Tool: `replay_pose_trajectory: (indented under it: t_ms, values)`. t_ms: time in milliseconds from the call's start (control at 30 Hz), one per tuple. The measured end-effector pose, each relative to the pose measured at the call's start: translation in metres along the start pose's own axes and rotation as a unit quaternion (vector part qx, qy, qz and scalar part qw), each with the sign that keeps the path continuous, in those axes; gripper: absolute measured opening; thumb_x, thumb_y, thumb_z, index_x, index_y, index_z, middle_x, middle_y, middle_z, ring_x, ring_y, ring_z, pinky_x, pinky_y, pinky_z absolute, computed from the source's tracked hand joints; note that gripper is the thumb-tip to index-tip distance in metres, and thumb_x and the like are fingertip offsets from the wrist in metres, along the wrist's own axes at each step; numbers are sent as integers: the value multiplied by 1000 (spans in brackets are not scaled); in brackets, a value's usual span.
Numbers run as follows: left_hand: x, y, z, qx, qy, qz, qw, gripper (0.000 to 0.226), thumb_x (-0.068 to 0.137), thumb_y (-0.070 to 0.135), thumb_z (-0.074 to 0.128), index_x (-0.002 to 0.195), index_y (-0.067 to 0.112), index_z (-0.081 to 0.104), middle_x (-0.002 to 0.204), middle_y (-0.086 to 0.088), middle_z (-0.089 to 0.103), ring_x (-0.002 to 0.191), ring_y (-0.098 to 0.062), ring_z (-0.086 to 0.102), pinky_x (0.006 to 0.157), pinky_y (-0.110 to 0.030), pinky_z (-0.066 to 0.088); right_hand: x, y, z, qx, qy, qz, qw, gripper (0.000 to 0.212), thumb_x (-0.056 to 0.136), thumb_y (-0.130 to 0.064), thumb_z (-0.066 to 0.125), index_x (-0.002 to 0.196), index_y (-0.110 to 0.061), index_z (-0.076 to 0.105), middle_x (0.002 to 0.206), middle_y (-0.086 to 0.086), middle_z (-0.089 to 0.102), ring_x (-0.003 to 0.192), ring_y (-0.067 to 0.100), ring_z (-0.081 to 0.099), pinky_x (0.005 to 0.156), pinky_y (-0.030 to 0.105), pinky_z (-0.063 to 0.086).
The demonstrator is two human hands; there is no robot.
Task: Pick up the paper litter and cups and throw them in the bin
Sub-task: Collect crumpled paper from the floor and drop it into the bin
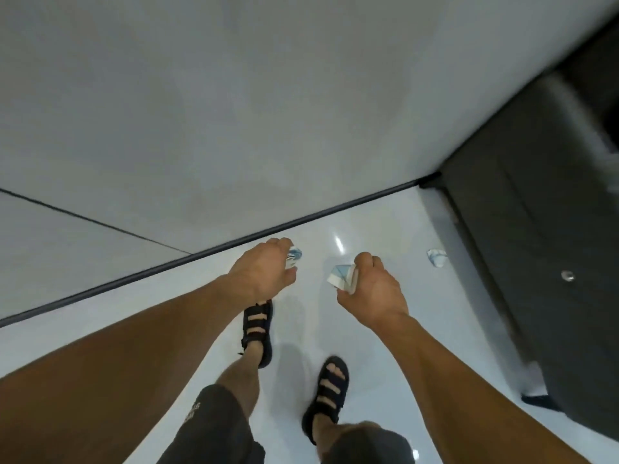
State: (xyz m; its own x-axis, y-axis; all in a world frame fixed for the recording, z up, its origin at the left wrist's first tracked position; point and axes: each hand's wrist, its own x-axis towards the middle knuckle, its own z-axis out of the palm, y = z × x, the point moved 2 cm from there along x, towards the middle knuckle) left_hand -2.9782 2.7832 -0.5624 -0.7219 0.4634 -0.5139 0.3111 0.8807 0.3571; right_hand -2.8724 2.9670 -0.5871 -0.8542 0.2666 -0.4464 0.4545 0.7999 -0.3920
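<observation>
- Glossy white floor [452,313], with a glare spot near its far edge.
- Grey wall [234,112]; a dark skirting strip [335,210] runs along its base.
- Dark cabinet [536,246] at the floor's right edge, with a round metal knob [567,275].
- Black strap sandals [258,308]; dark shorts [214,430].

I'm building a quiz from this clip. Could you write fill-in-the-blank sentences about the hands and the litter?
1. The left hand grips a crumpled paper coloured white and ____.
2. The right hand grips a paper wad, so ____ hands are occupied.
3. A third litter piece lies on the ____ beside the dark furniture.
Missing words: blue; both; floor.
</observation>
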Motion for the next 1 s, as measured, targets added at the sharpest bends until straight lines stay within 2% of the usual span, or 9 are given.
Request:
replay_pose_trajectory:
  t_ms: [133, 233, 433, 633, 767, 1000]
  values:
    - [-94, 6, -39, -72, 55, -62, 994, 37, 89, 35, 57, 121, 17, 49, 117, -6, 57, 97, -24, 57, 79, -31, 47, -58, -55, -46, -49, -31, -87, 995, 70, 84, -39, 67, 143, -31, 30, 121, 1, 45, 102, 23, 55, 85, 33, 50]
    - [-163, -4, -54, -98, 79, -110, 986, 40, 89, 35, 57, 124, 18, 47, 120, -5, 55, 100, -25, 57, 80, -31, 47, -99, -102, -60, -109, -49, -156, 981, 61, 87, -39, 61, 142, -28, 38, 124, 3, 45, 105, 24, 54, 87, 32, 49]
    - [-302, -68, -87, -160, 179, -215, 947, 34, 88, 35, 57, 117, 19, 51, 118, -4, 57, 95, -26, 58, 76, -30, 45, -167, -219, -61, -152, -66, -272, 948, 62, 88, -37, 59, 145, -25, 34, 131, 5, 43, 113, 27, 52, 90, 34, 46]
    - [-438, -160, -89, -191, 285, -274, 898, 27, 87, 34, 58, 110, 21, 52, 111, -3, 59, 81, -19, 54, 69, -26, 39, -243, -348, -15, -223, -55, -390, 892, 60, 86, -40, 60, 139, -25, 37, 125, 5, 45, 107, 27, 53, 81, 35, 47]
    - [-535, -224, -69, -199, 312, -312, 875, 31, 86, 34, 58, 114, 20, 52, 113, -3, 59, 87, -22, 57, 70, -28, 42, -311, -434, 34, -264, -37, -448, 853, 60, 84, -43, 61, 137, -26, 38, 123, 4, 47, 106, 27, 54, 74, 34, 43]
    - [-679, -323, -31, -224, 333, -381, 833, 26, 86, 32, 59, 108, 20, 51, 108, -3, 58, 78, -17, 50, 65, -26, 38, -416, -556, 129, -283, -50, -535, 795, 59, 83, -45, 61, 135, -26, 40, 120, 2, 49, 102, 25, 55, 71, 32, 42]
